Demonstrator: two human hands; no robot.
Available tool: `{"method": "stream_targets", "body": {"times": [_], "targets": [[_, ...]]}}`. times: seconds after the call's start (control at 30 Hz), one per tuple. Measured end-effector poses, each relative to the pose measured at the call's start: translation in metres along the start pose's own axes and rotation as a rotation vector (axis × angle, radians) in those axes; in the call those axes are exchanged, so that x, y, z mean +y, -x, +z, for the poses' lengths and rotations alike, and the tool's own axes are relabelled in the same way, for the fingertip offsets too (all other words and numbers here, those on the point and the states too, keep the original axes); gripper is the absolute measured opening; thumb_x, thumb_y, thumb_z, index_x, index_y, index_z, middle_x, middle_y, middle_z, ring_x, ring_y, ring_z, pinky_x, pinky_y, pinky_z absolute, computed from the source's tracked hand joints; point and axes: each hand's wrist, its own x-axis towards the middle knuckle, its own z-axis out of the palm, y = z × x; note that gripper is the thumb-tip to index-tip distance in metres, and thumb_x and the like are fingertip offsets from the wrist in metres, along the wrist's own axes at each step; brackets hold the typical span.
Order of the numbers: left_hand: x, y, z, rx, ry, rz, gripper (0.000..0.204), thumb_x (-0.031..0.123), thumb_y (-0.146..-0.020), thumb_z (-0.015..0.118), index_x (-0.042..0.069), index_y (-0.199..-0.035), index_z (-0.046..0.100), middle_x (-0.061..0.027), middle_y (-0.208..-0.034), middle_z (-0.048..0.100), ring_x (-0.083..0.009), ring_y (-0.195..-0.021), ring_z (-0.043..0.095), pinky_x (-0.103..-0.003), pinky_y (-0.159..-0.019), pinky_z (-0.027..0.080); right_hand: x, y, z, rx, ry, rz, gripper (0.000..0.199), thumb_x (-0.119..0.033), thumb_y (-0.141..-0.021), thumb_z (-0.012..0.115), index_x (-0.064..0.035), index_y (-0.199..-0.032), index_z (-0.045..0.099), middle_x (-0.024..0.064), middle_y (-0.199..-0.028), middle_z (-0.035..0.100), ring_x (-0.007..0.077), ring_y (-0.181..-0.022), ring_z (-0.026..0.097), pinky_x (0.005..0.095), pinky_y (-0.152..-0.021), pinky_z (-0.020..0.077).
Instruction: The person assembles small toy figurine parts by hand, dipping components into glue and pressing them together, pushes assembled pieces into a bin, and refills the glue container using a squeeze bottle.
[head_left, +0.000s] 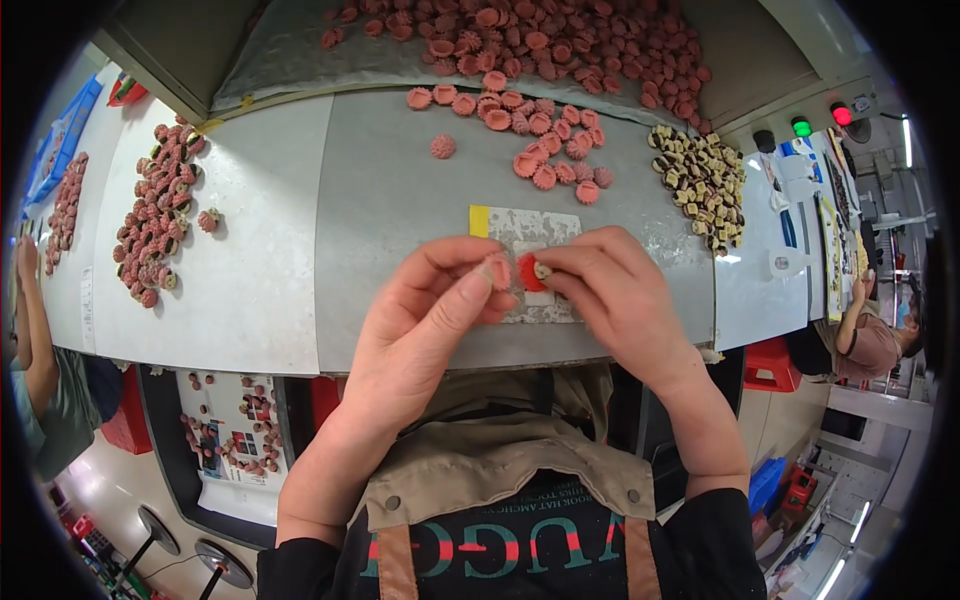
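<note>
At the left of a grey counter [385,170] lies a heap of pink pieces with dark parts [142,237]. A person's left hand [422,300] has a pink fluted cup [499,272] in its grip, above a pale mat [548,222]; loose pink cups [540,124] lie beyond. The right hand's [615,285] grip pinches a small pale piece [542,271] against something bright red [527,273]. Farther right, cream-and-brown pieces [705,185] form another heap.
</note>
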Motion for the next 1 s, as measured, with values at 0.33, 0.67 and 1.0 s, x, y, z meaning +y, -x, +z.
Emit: {"method": "stream_targets", "body": {"times": [0.33,0.67,1.0], "targets": [[0.001,-0.003,0.004,-0.062,-0.075,-0.01,0.03,0.018,-0.101,0.052,-0.001,-0.124,0.055,-0.0069,-0.113,0.062,-0.0129,-0.102,0.06,-0.028,-0.091,0.048,-0.021,-0.008,0.001,0.15,-0.252,-0.106,0.023,-0.004,-0.085,0.069,-0.0022,-0.107,0.061,0.0113,-0.097,0.063,0.0228,-0.085,0.061,0.0314,-0.072,0.0503],[-0.007,0.004,0.016,-0.043,-0.329,0.215,0.031,0.004,-0.094,0.06,-0.001,-0.124,0.054,-0.0073,-0.106,0.062,-0.0133,-0.101,0.061,-0.026,-0.088,0.05,-0.026,0.016,0.013,0.253,-0.264,-0.036,0.025,-0.007,-0.083,0.072,-0.0035,-0.105,0.062,0.0105,-0.097,0.063,0.023,-0.085,0.061,0.0324,-0.072,0.0507],[-0.026,0.015,0.044,-0.123,-0.716,0.254,0.072,-0.003,-0.08,0.068,0.004,-0.141,0.031,-0.0068,-0.098,0.059,-0.0112,-0.088,0.059,-0.025,-0.08,0.05,-0.005,0.04,0.021,0.293,-0.265,-0.106,0.036,-0.009,-0.065,0.084,-0.0069,-0.095,0.063,0.0038,-0.086,0.059,0.0206,-0.076,0.056,0.0307,-0.063,0.0481]]}}
